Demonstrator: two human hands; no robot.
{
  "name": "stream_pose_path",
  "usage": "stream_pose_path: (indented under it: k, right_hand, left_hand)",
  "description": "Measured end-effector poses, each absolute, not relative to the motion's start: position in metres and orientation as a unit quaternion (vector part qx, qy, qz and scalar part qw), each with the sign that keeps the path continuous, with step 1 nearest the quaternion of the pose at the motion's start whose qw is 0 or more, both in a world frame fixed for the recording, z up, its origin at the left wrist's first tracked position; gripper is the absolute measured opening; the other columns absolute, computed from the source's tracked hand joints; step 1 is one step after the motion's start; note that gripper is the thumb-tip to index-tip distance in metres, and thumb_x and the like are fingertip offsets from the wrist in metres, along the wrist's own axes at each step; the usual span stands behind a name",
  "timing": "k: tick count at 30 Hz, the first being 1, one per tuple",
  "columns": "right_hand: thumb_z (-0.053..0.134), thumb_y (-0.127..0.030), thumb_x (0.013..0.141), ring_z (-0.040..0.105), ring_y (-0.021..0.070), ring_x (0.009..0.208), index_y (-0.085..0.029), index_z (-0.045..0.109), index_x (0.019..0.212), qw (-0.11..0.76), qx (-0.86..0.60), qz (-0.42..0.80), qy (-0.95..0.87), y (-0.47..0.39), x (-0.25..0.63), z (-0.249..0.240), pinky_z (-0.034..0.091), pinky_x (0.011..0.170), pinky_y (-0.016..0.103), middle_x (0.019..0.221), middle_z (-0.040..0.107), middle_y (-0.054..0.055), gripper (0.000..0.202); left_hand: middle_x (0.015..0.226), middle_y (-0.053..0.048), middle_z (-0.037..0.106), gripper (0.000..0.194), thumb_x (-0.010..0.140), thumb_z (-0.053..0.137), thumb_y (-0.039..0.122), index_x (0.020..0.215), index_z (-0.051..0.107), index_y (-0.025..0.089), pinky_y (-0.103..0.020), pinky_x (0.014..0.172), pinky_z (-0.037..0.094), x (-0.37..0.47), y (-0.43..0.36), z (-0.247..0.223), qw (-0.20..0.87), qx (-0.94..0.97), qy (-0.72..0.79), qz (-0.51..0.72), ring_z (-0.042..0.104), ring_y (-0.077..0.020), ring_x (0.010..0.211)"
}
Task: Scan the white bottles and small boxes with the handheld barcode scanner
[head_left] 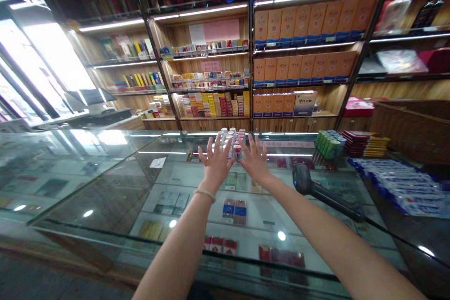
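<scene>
Both of my arms reach forward over a glass display counter (pixel 133 187). My left hand (pixel 215 163), with a pale bracelet at the wrist, has its fingers spread at the near left side of a group of small white and pink containers (pixel 230 137). My right hand (pixel 254 159) is spread in the same way at their near right side. Neither hand appears to hold anything; whether the fingertips touch the containers cannot be made out. A black handheld scanner (pixel 316 190) lies on the glass to the right of my right hand.
Green bottle-like items (pixel 327 144), red and yellow packs (pixel 363 143) and blue-white packets (pixel 401 183) occupy the counter's right side. A white paper (pixel 158 162) lies left. Beneath the glass are boxed packs (pixel 235 211). Stocked shelves (pixel 211 120) stand behind; the scanner's cable runs right.
</scene>
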State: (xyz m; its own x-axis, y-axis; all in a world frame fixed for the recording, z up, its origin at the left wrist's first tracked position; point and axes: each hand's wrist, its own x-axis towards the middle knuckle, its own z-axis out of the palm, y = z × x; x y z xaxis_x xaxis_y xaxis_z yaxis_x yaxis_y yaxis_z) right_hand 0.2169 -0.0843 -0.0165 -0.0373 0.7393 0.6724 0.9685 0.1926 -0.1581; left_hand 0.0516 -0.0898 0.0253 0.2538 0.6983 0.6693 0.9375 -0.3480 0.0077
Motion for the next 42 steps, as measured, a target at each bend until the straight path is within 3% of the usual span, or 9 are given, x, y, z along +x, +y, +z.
stream_pose_path:
  k: [5, 12, 23, 32, 42]
  right_hand:
    - [0.063, -0.037, 0.097, 0.005, 0.0339, 0.161, -0.034, 0.022, 0.165, 0.311, -0.613, -0.188, -0.701, -0.083, 0.218, -0.018, 0.011, 0.125, 0.061, 0.176, 0.008, 0.012, 0.08]
    - [0.058, -0.039, 0.1, 0.007, 0.034, 0.161, -0.031, 0.024, 0.165, 0.317, -0.623, -0.172, -0.694, -0.084, 0.217, -0.013, 0.012, 0.124, 0.064, 0.175, 0.012, 0.014, 0.074]
    - [0.057, -0.043, 0.1, 0.008, 0.0355, 0.161, -0.031, 0.028, 0.164, 0.347, -0.597, -0.238, -0.683, -0.114, 0.251, 0.05, 0.012, 0.124, 0.065, 0.174, 0.015, 0.014, 0.071]
    - [0.051, -0.042, 0.102, 0.011, 0.0336, 0.16, -0.033, 0.027, 0.164, 0.331, -0.604, -0.259, -0.678, -0.139, 0.298, 0.067, 0.012, 0.123, 0.066, 0.174, 0.017, 0.012, 0.067]
    - [0.048, -0.042, 0.103, 0.02, 0.0329, 0.158, -0.031, 0.04, 0.159, 0.322, -0.618, -0.28, -0.66, -0.174, 0.357, 0.077, 0.012, 0.123, 0.065, 0.171, 0.028, 0.012, 0.057]
  left_hand:
    - [0.172, -0.008, 0.025, 0.078, 0.089, 0.072, 0.038, 0.159, 0.038, 0.039, -0.073, 0.123, 0.005, 0.052, -0.089, 0.026, 0.215, -0.754, -0.548, -0.29, 0.019, -0.0394, 0.158]
    - [0.17, -0.009, 0.032, 0.065, 0.096, 0.063, 0.041, 0.157, 0.042, 0.037, -0.072, 0.123, 0.006, 0.057, -0.094, 0.031, 0.211, -0.741, -0.558, -0.309, 0.023, -0.0374, 0.157]
    - [0.168, -0.012, 0.036, 0.054, 0.101, 0.049, 0.045, 0.154, 0.048, 0.034, -0.07, 0.124, 0.004, 0.073, -0.104, 0.058, 0.23, -0.742, -0.519, -0.358, 0.026, -0.0371, 0.156]
    - [0.168, -0.012, 0.036, 0.052, 0.099, 0.053, 0.045, 0.15, 0.054, 0.033, -0.07, 0.124, 0.003, 0.118, -0.123, 0.079, 0.221, -0.758, -0.49, -0.37, 0.025, -0.0377, 0.157]
    - [0.165, -0.013, 0.04, 0.048, 0.099, 0.053, 0.046, 0.145, 0.06, 0.032, -0.069, 0.124, 0.004, 0.172, -0.138, 0.08, 0.204, -0.769, -0.462, -0.391, 0.029, -0.0373, 0.155]
